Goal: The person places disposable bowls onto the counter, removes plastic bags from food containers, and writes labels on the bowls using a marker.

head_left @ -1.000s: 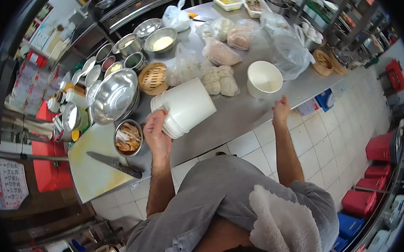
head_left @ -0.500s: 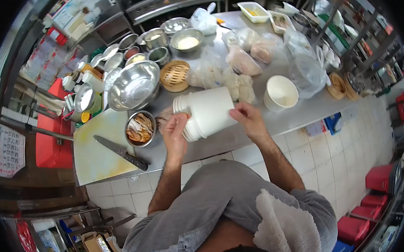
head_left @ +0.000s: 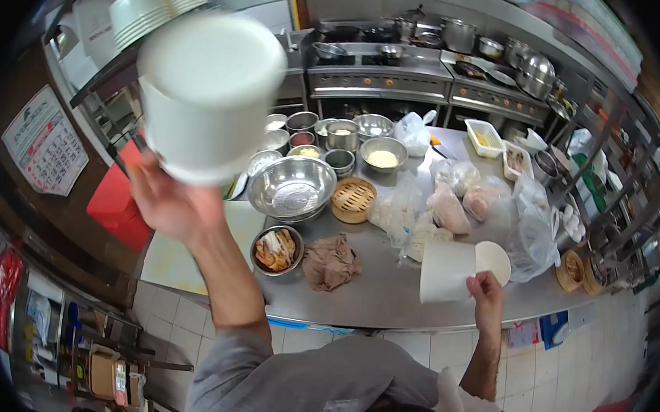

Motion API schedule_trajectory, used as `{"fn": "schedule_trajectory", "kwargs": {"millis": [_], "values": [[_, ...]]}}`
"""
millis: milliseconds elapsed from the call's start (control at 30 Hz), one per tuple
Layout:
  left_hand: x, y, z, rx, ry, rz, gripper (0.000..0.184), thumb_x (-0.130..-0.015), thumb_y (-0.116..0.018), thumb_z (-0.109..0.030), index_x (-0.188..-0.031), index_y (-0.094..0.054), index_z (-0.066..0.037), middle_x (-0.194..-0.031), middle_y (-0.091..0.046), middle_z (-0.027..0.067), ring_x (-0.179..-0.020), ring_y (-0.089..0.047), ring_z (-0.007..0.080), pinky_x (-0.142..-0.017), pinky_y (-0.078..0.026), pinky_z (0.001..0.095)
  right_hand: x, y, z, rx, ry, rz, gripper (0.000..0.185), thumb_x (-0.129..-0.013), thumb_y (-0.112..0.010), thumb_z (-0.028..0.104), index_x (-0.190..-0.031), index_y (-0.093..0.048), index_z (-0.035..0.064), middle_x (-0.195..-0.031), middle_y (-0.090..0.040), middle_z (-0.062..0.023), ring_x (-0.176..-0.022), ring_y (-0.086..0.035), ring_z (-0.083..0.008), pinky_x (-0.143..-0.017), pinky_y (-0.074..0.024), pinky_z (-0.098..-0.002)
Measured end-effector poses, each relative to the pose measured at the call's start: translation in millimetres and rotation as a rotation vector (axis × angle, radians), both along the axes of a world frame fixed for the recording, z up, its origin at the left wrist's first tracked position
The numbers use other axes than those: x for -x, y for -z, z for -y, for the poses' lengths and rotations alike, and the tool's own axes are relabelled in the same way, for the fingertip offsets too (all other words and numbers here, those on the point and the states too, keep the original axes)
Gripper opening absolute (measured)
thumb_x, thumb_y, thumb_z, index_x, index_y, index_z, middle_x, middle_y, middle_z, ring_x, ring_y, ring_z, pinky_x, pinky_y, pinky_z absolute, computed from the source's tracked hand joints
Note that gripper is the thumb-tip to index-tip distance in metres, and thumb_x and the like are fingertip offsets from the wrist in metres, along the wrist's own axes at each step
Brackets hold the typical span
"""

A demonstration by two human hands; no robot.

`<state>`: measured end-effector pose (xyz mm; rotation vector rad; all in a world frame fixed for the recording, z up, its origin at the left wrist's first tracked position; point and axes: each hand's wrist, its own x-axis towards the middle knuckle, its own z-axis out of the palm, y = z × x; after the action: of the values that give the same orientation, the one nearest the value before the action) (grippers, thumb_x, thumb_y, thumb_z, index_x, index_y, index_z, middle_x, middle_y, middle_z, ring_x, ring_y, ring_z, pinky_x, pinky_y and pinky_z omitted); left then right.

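Left hand (head_left: pixel 181 202) gripping raised tub (head_left: pixel 208 109) near its lower rim, tub above fingers, well off table (head_left: pixel 373 305); blurred, cannot tell if single or stacked. Right hand (head_left: pixel 486 293) pinching lower tub (head_left: pixel 445 272), which sits just left of fingertips; third tub (head_left: pixel 498 262) just behind, partly hidden. Tubs white, smooth, round. Between hands, on table: crumpled brown cloth-like heap (head_left: pixel 331 262); farther back, shiny round steel bowl (head_left: pixel 293 186), slatted bamboo steamer (head_left: pixel 353 201). Beyond right hand, limp clear bag (head_left: pixel 530 250).

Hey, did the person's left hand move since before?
Yes. The left hand went leftward: it was right of the meat bowl, and now it's left of that bowl in the picture.
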<state>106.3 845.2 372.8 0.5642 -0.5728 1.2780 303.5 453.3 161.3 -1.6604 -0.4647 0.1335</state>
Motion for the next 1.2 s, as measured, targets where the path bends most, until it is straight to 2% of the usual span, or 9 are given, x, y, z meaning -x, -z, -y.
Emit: {"fn": "schedule_trajectory", "kwargs": {"millis": [300, 333, 433, 600, 667, 833, 967, 1100, 1200], "values": [[-67.6, -175.8, -119.7, 0.005, -0.129, 0.378, 0.026, -0.084, -0.044, -0.029, -0.068, -0.050, -0.009, -0.084, -0.058, 0.0065, -0.090, -0.055, 0.0202, -0.092, -0.039, 0.0465, 23.9, 24.1, 7.3, 0.007, -0.001, -0.074, 0.015, -0.085, -0.061, 0.012, -0.076, -0.051, 0.0061, -0.067, -0.046, 0.0051, -0.064, -0.040, -0.0049, -0.058, -0.0324, -0.0203], [-87.4, -184.8, -150.8, 0.077, -0.199, 0.405, 0.029, -0.079, -0.044, -0.034, -0.065, -0.052, -0.010, -0.092, -0.061, 0.0128, -0.101, -0.053, 0.0295, -0.099, -0.029, 0.0588, 24.8, 23.0, 8.2, 0.010, 0.030, -0.072, 0.015, -0.084, -0.061, 0.011, -0.076, -0.051, 0.0056, -0.067, -0.046, 0.0048, -0.063, -0.040, -0.0053, -0.058, -0.0324, -0.0205], [-125.4, -179.5, -136.7, -0.032, -0.104, 0.108, 0.060, -0.085, -0.047, -0.051, -0.125, -0.043, -0.007, -0.116, -0.055, 0.0121, -0.109, -0.053, 0.0281, -0.097, -0.039, 0.0474, 27.3, 17.2, 13.3, 0.112, 0.044, -0.012, 0.015, -0.083, -0.062, 0.011, -0.075, -0.051, 0.0048, -0.067, -0.046, 0.0040, -0.063, -0.039, -0.0061, -0.058, -0.0322, -0.0207], [-168.8, -185.0, -173.9, -0.091, -0.428, -0.147, 0.039, -0.092, -0.045, -0.037, -0.110, -0.050, -0.003, -0.094, -0.058, 0.0127, -0.075, -0.059, 0.0239, -0.060, -0.052, 0.0395, 22.6, 29.9, 2.5, 0.292, -0.070, 0.150, 0.014, -0.082, -0.062, 0.010, -0.076, -0.052, 0.0028, -0.067, -0.048, 0.0004, -0.064, -0.042, -0.0096, -0.060, -0.0357, -0.0233], [-160.4, -185.7, -158.0, -0.044, -0.696, -0.530, 0.038, -0.090, -0.051, -0.036, -0.108, -0.046, -0.002, -0.080, -0.055, 0.0121, -0.048, -0.050, 0.0176, -0.034, -0.036, 0.0304, 23.5, 33.0, -8.1, 0.343, -0.095, 0.235, 0.014, -0.082, -0.062, 0.010, -0.077, -0.052, 0.0021, -0.067, -0.049, -0.0007, -0.064, -0.043, -0.0106, -0.061, -0.0371, -0.0244], [-127.0, -189.5, -151.6, -0.421, -0.577, -1.075, 0.044, -0.089, -0.054, -0.033, -0.112, -0.045, 0.004, -0.058, -0.049, 0.0083, -0.038, -0.041, 0.0150, -0.031, -0.030, 0.0292, 7.8, 62.3, -17.0, 0.206, -0.142, 0.024, 0.013, -0.085, -0.060, 0.014, -0.082, -0.052, 0.0043, -0.075, -0.052, -0.0016, -0.072, -0.047, -0.0131, -0.066, -0.0397, -0.0273], [-126.5, -167.0, -151.4, -0.501, -0.719, -0.903, 0.051, -0.089, -0.055, -0.031, -0.123, -0.044, 0.006, -0.057, -0.051, 0.0062, -0.039, -0.044, 0.0128, -0.033, -0.032, 0.0287, 1.8, 88.3, -18.8, -0.502, -0.306, -0.620, 0.021, -0.087, -0.059, 0.023, -0.102, -0.053, 0.0094, -0.098, -0.057, -0.0036, -0.093, -0.054, -0.0208, -0.081, -0.0443, -0.0395], [-93.7, -105.0, -109.5, -0.533, -0.837, -0.852, 0.035, -0.083, -0.060, -0.028, -0.101, -0.055, 0.001, -0.073, -0.059, 0.0060, -0.059, -0.056, 0.0123, -0.053, -0.049, 0.0298, -9.3, 164.4, -15.9, -0.618, -0.433, -0.861, 0.050, -0.083, -0.063, 0.031, -0.126, -0.043, 0.0123, -0.123, -0.050, -0.0049, -0.112, -0.047, -0.0258, -0.091, -0.0388, -0.0474], [-52.2, -24.5, -62.4, -0.498, -0.709, -0.957, 0.040, -0.085, -0.063, -0.028, -0.114, -0.053, -0.002, -0.068, -0.054, 0.0021, -0.054, -0.051, 0.0085, -0.047, -0.040, 0.0241, -13.6, 202.3, -16.9, -0.687, -0.557, -0.983, 0.056, -0.083, -0.064, 0.031, -0.131, -0.042, 0.0114, -0.130, -0.047, -0.0055, -0.117, -0.045, -0.0253, -0.095, -0.0375, -0.0455]]}}
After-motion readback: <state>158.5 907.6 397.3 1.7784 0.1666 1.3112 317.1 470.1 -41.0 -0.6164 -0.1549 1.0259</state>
